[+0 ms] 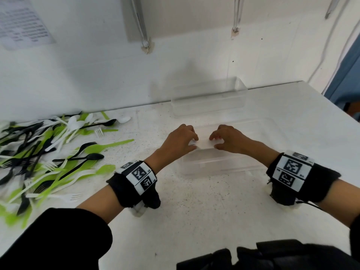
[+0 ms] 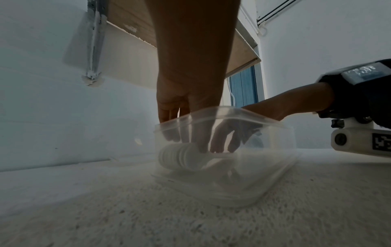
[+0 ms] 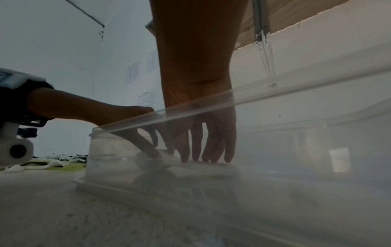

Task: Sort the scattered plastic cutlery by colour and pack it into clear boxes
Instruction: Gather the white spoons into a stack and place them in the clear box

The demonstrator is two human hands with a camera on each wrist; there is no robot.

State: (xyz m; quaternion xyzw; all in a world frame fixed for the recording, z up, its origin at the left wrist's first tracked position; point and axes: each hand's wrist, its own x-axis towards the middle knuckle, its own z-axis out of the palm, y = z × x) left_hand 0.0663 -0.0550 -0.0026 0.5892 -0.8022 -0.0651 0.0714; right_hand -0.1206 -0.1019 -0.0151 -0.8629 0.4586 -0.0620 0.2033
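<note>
A clear box (image 1: 220, 168) stands on the white table (image 1: 194, 211) in front of me. Both hands reach into it. My left hand (image 1: 193, 142) pinches one end of a bundle of white cutlery (image 1: 203, 144) between thumb and fingers. My right hand (image 1: 213, 142) holds the other end the same way. In the left wrist view the left hand (image 2: 186, 138) rests on stacked white spoon bowls (image 2: 177, 158) low in the box (image 2: 264, 167). Seen from the right wrist, the fingers of my right hand (image 3: 205, 150) point down onto the white cutlery (image 3: 211, 166).
A mixed pile of green, black and white cutlery (image 1: 39, 152) lies scattered on the table's left side. A second clear box (image 1: 210, 98) stands against the back wall. The table's right edge (image 1: 335, 106) is near a blue door. Dark cloth (image 1: 272, 256) lies at the front edge.
</note>
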